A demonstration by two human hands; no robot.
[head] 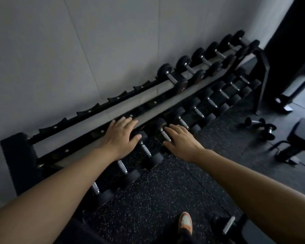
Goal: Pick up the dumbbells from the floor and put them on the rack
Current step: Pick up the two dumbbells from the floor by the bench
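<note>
From the head camera, both arms reach out over the dumbbell rack (102,108), which stands against the pale wall (77,50). The left hand (121,133) lies flat and released, fingers spread, over the front rail of the upper tier, grasping nothing. The right hand (180,140) is also loose and spread, its fingers resting on or just above the steel handle of a lower-tier dumbbell (163,132) (contact cannot be told for sure). Further dumbbells fill the lower tier on both sides of that one.

The upper tier's cradles stand bare toward the left end, while its right end carries a row of dumbbells. On the speckled floor (148,199), two small dumbbells (261,127) lie well apart to the right of the hands, near a bench (299,138). Another dumbbell (229,224) lies near the bottom edge, beside a shoe (185,221). Open floor lies between rack and bench.
</note>
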